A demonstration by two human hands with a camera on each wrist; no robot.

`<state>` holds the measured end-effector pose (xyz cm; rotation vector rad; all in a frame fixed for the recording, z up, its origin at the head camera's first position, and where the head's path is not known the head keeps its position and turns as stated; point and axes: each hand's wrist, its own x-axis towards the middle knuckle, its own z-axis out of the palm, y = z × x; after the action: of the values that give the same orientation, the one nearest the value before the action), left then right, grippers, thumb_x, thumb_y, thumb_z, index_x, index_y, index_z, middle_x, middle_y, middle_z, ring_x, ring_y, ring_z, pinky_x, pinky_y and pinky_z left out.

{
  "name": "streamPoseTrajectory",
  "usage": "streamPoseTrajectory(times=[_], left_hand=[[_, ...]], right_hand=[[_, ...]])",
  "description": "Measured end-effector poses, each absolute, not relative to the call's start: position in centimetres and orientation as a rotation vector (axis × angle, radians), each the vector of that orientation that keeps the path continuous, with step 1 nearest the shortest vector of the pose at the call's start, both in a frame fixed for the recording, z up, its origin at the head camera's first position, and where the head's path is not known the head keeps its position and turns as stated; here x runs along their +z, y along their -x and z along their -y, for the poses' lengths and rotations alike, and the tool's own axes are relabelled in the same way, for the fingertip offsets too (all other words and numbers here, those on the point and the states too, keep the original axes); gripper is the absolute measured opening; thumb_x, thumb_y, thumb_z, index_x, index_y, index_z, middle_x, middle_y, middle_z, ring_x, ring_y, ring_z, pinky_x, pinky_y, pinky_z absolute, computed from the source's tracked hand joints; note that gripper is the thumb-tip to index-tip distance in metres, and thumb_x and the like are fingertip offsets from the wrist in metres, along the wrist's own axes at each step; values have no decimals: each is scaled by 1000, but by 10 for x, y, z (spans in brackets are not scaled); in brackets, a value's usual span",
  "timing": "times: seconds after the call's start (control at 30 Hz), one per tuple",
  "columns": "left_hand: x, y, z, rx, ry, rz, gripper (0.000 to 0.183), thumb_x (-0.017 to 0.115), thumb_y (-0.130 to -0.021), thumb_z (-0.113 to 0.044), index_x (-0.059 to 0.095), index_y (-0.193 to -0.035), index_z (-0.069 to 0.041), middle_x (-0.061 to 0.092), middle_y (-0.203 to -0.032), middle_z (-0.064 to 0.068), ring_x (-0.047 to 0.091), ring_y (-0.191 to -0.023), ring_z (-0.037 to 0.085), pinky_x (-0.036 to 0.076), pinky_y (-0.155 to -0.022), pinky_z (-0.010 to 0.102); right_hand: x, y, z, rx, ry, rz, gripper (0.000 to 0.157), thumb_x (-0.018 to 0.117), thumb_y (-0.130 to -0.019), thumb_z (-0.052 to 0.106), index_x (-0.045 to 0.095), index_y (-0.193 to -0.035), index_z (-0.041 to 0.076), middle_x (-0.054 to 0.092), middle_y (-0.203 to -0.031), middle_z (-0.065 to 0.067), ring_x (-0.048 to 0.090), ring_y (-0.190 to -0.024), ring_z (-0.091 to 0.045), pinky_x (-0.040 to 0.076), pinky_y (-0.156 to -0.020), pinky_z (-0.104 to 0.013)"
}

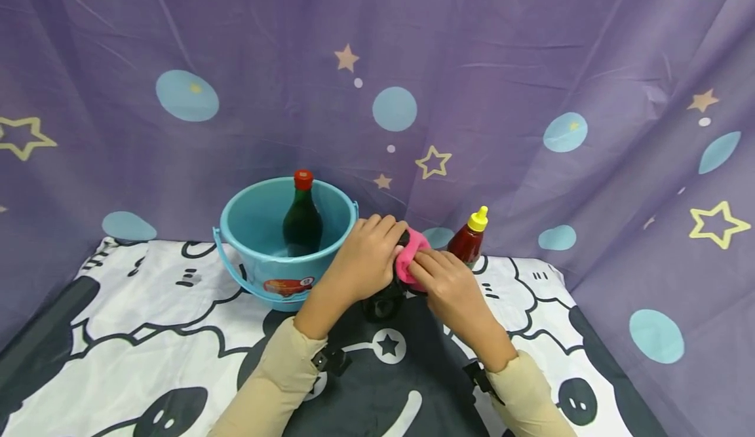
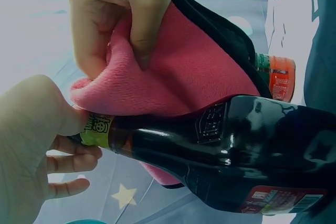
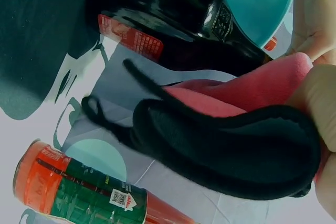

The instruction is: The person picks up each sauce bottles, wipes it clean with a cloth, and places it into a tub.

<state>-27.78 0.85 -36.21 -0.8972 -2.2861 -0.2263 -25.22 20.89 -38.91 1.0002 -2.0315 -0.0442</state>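
Left hand (image 1: 368, 257), half-curled, grips a glossy black long-necked bottle (image 2: 257, 145), steadying it, I judge; right hand (image 1: 457, 289) pinches pink, black-edged fleecy cloth (image 2: 194, 51) beside it.

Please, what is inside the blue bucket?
Inside the blue bucket is a dark bottle with a red cap. The front wall hides its base and the bucket's floor.

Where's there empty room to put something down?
On the printed sheet, there's a bare patch left of the blue bucket, out to the left edge, and another right of the red bottle, out to the right edge. Between blue bucket and red bottle it's crowded: the left grip holds the dark bottle, and the right grip pinches the pink cloth.
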Motion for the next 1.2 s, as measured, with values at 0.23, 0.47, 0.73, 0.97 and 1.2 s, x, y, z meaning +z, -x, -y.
streamPoseTrajectory(times=[0.23, 0.47, 0.73, 0.97, 1.2], left_hand=[[-363, 279, -9, -240, 904, 2279, 35, 61, -101, -23, 63, -129, -3, 66, -112, 11, 61, -99, 26, 53, -90, 41], [-364, 279, -9, -265, 903, 2271, 33, 63, -99, -21, 63, -127, -4, 66, -110, 10, 61, -97, 26, 54, -88, 41], [-364, 278, -9, -278, 899, 2271, 31, 62, -99, -20, 63, -127, -5, 66, -109, 9, 61, -96, 26, 54, -88, 40], [-364, 279, -11, -280, 893, 2279, 31, 61, -100, -21, 62, -127, -5, 65, -109, 9, 60, -97, 26, 53, -89, 40], [-365, 280, -11, -286, 895, 2306, 32, 61, -101, -21, 61, -129, -6, 65, -110, 9, 60, -98, 26, 53, -91, 41]], right_hand=[[-391, 254, -209, -92, -1017, 2071, 40, 74, -71, -9, 73, -108, 7, 74, -102, -9, 69, -99, -27, 57, -90, -40], [-397, 256, -209, -104, -1040, 2108, 37, 81, -70, -5, 75, -102, 12, 75, -98, -5, 69, -96, -24, 57, -84, -37], [-402, 261, -209, -99, -1044, 2139, 28, 80, -70, -6, 75, -89, 13, 75, -90, -2, 69, -92, -22, 55, -82, -36], [-406, 265, -211, -86, -1043, 2164, 26, 75, -71, -10, 72, -82, 13, 73, -87, 0, 68, -90, -21, 54, -81, -36], [-411, 271, -216, -130, -1038, 2234, 26, 69, -71, -12, 71, -76, 13, 73, -81, 0, 67, -84, -19, 53, -79, -34]])
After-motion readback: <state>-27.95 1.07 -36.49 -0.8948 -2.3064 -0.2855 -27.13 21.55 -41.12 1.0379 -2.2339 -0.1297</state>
